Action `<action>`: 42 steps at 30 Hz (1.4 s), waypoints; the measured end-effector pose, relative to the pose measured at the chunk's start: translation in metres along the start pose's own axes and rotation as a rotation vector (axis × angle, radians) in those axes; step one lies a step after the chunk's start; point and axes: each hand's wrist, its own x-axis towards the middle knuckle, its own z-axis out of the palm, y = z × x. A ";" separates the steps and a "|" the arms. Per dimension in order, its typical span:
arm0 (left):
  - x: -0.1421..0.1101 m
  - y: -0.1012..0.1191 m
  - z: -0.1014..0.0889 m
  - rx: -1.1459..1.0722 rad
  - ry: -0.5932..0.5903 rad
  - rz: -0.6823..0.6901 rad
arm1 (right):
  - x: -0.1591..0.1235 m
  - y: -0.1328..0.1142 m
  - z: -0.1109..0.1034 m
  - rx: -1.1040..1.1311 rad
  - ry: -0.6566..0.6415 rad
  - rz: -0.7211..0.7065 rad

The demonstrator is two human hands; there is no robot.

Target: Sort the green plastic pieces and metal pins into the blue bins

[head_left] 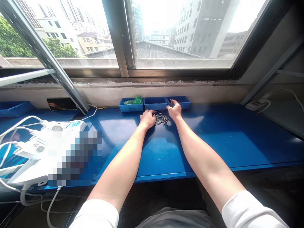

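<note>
Right fingers (172, 102) on blue plastic bin (184, 102), metal screws (161, 118) beside left hand (147, 118)

A loose heap of slim metal fasteners (161, 118) lies crisscrossed on the blue table (213, 139); the left hand (147, 118) rests touching its near-left edge, the right hand (175, 111) just beside it; the right fingers (172, 102) reach the rim of a blue plastic bin (178, 102).

Workshop: blue workbench (213, 136), small parts bins (155, 103)
</note>
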 end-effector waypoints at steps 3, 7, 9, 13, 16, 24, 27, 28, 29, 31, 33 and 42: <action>0.000 0.000 0.000 -0.001 0.001 0.006 | 0.001 0.001 0.000 -0.010 -0.011 -0.017; -0.001 0.000 0.000 -0.001 0.002 0.007 | -0.002 -0.001 -0.001 -0.023 -0.042 -0.042; -0.001 0.000 0.000 0.003 0.001 0.004 | -0.005 -0.003 -0.002 -0.036 -0.034 -0.045; -0.001 0.000 -0.001 0.019 -0.009 -0.001 | -0.010 -0.007 -0.002 -0.060 0.026 -0.052; -0.001 0.000 -0.001 0.037 -0.019 -0.002 | -0.014 -0.008 0.002 -0.088 -0.101 -0.105; -0.002 0.002 -0.002 0.045 -0.050 0.035 | -0.025 -0.008 0.014 -0.404 -0.415 -0.246; -0.003 0.002 -0.003 0.034 -0.061 0.054 | -0.025 -0.006 0.014 -0.371 -0.427 -0.260; -0.003 0.002 -0.003 0.030 -0.062 0.059 | -0.025 -0.006 0.014 -0.353 -0.430 -0.258; -0.003 0.002 -0.003 0.027 -0.062 0.063 | -0.025 -0.005 0.014 -0.336 -0.432 -0.252; -0.004 0.003 -0.004 0.022 -0.059 0.068 | -0.024 -0.004 0.015 -0.311 -0.433 -0.229; -0.004 0.003 -0.004 0.018 -0.059 0.068 | -0.024 -0.003 0.015 -0.299 -0.428 -0.205; -0.004 0.005 -0.004 -0.030 0.033 0.068 | -0.026 -0.009 0.015 -0.239 -0.338 -0.246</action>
